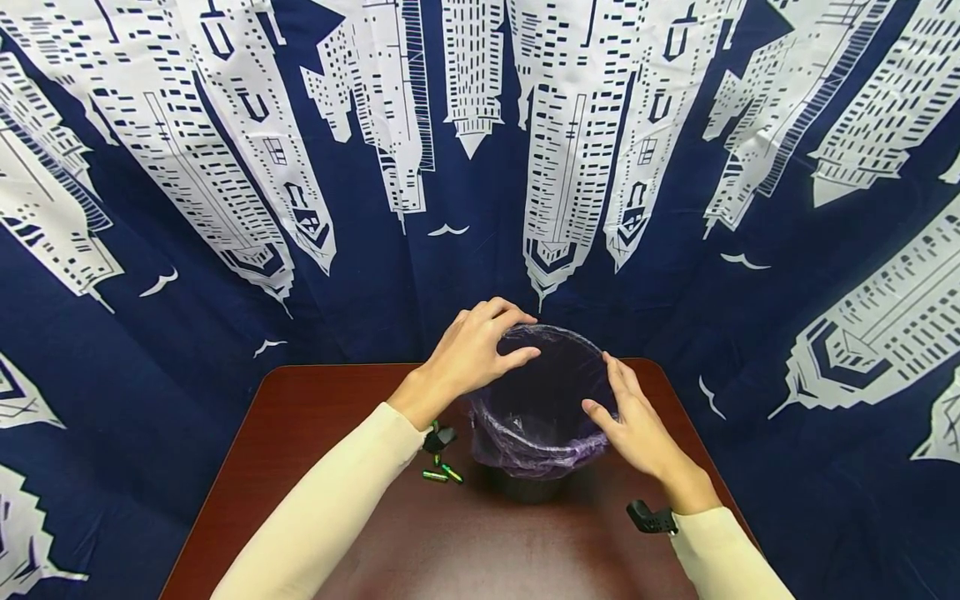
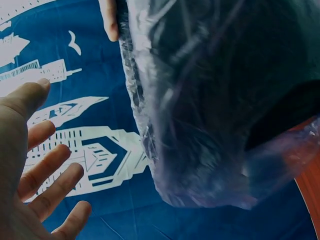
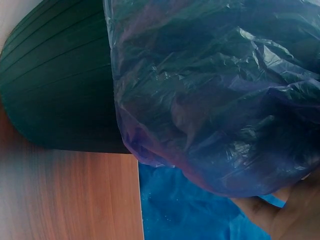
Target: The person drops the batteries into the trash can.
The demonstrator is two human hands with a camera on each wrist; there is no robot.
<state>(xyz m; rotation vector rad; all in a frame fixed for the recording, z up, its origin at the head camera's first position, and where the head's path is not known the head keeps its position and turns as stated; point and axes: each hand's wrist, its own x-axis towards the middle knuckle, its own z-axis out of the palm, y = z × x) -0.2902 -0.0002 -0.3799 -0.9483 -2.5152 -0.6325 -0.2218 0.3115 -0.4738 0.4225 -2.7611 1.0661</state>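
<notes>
A dark green trash can [image 3: 55, 85] stands upright, lined with a thin translucent purple trash bag [image 1: 525, 454] folded down over its rim. In the head view my left hand [image 1: 483, 346] is at the rim's far left, fingers spread, thumb toward the opening. The left wrist view shows that hand [image 2: 45, 165] loosely spread, apart from the bag [image 2: 200, 125]. My right hand [image 1: 633, 421] lies along the right side, fairly straight fingertips touching the rim, thumb over the opening. In the right wrist view, the bag [image 3: 215, 100] partly hides the right hand [image 3: 285, 215].
Several small green batteries [image 1: 435, 477] lie on the reddish-brown table [image 1: 360, 517], left of the can. A dark blue curtain [image 1: 360, 292] with white buildings hangs behind the table. Black wrist cameras are worn on the left [image 1: 438, 439] and right [image 1: 649, 518] wrists.
</notes>
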